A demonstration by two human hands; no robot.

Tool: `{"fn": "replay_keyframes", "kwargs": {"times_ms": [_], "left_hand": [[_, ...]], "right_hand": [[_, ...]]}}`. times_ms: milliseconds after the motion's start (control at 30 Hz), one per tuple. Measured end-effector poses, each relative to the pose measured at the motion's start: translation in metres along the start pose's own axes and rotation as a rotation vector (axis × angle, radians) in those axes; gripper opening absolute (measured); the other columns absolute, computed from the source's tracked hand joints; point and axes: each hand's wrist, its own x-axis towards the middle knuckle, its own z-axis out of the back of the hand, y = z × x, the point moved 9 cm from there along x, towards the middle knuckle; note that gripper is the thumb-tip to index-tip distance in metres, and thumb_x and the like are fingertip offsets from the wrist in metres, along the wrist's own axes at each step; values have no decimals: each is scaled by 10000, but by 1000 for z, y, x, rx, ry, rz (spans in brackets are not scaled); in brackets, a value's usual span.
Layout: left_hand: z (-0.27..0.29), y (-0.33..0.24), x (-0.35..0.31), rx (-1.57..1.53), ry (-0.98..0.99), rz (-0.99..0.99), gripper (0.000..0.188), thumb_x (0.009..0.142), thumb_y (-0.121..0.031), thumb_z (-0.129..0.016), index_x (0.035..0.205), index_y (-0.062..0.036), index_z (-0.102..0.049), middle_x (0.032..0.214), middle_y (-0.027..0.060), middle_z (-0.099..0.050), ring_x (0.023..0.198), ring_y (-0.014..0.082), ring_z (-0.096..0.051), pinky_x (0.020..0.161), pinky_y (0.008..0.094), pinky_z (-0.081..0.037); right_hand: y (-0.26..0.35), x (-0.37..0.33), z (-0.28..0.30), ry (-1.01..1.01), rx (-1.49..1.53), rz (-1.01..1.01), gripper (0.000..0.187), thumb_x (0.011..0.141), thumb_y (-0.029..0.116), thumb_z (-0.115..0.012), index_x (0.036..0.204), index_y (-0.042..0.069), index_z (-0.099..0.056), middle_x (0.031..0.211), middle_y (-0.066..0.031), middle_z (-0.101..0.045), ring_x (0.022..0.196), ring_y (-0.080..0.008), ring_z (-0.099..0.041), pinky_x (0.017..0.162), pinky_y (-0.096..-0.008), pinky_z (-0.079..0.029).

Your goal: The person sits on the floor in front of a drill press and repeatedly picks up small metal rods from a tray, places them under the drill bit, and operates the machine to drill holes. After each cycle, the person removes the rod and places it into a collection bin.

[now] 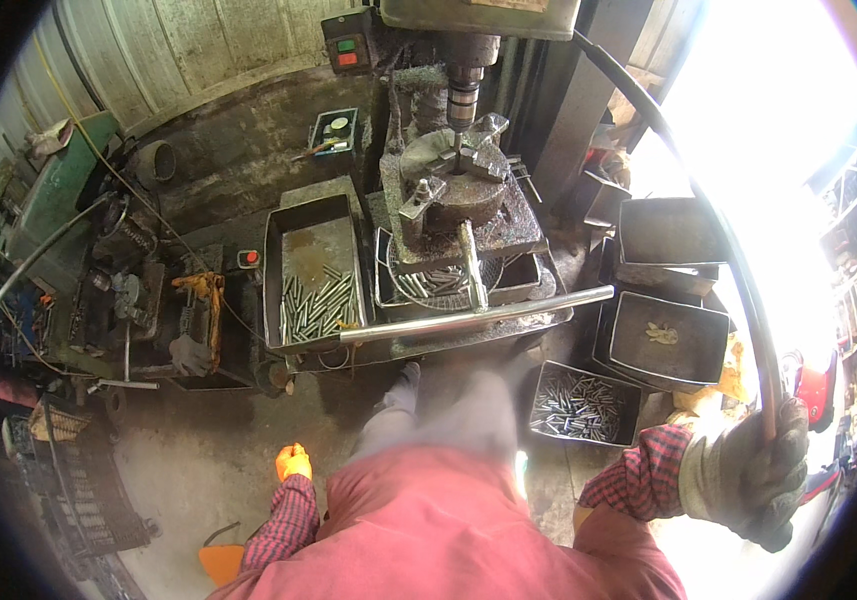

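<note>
Here right hand (748,475) grips curved lever (738,290) — fingers wrapped tight.

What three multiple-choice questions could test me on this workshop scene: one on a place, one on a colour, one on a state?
1. Where does the tray of metal rods sit?
A. Left of the drill press chuck table
B. On the floor behind the person
C. Hanging on the wall

2. What colour is the glove on the left hand?
A. Grey
B. Orange
C. Blue

3. What is the right hand doing?
A. Resting open on the knee
B. Closed around the long curved lever
C. Picking rods from a box

Answers:
1. A, the tray stands beside the three-jaw chuck, on its left in the picture.
2. B, the left glove is bright orange, while the right one is grey.
3. B, the grey-gloved fingers wrap the lower end of the lever.
</note>
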Motion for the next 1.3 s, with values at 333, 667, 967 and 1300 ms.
{"fn": "replay_keyframes", "kwargs": {"times_ms": [333, 667, 967, 1300], "left_hand": [[1, 16, 4, 15, 12, 9, 194, 1047, -166, -706, 913, -26, -715, 742, 24, -689, 642, 133, -591, 612, 323, -489], [0, 13, 0, -7, 20, 90, 223, 1053, -175, -694, 904, -11, -713, 712, 0, -639, 617, 112, -547, 584, 326, -463], [0, 8, 2, -9, 26, 76, 206, 1056, -170, -695, 914, -22, -713, 741, 23, -686, 636, 131, -585, 613, 321, -486], [-19, -71, 21, -282, 57, -133, 144, 1052, -134, -704, 989, -10, -741, 828, 13, -674, 690, 106, -586, 644, 284, -491]], "right_hand": [[-18, -15, -35, 73, 179, -33, 291, 1114, 483, -463, 1024, 272, -642, 806, 185, -605, 671, -17, -523, 786, -205, -355], [-20, -2, -31, 60, 135, -79, 334, 1070, 543, -490, 878, 271, -518, 692, 136, -436, 551, -72, -393, 672, -260, -306], [-15, 15, -28, 59, 137, -106, 445, 1029, 597, -513, 747, 270, -407, 589, 91, -284, 443, -121, -275, 569, -310, -262], [-36, 1, -72, 70, -219, 81, 457, 994, 614, -569, 697, 288, -447, 564, 107, -366, 412, -119, -330, 527, -346, -285]]}}
